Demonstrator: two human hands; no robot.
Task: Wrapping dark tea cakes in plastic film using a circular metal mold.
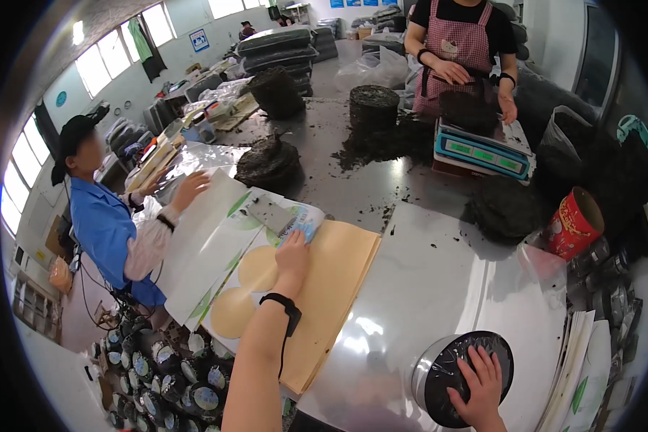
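My left hand (pixel 293 260) reaches forward with bent fingers on the curled end of a printed plastic sheet (pixel 248 202), which has green leaf marks and writing. Below it lie a sheet with round cut-outs (pixel 218 337) and a stack of tan paper (pixel 345 254). My right hand (pixel 480 386) rests palm down, fingers spread, on a round black package (pixel 443 367) with shiny film over its top. That package stands on the metal table (pixel 389 313) near its front edge. Part of its top is hidden by my hand.
A person in blue (pixel 102 216) reaches over sheets at left; another in a checked apron (pixel 448 59) stands behind a digital scale (pixel 480 151). Dark round stacks of what looks like dried seaweed (pixel 375 105) and a red bucket (pixel 575 224) are around. Many wrapped packages (pixel 162 378) lie lower left.
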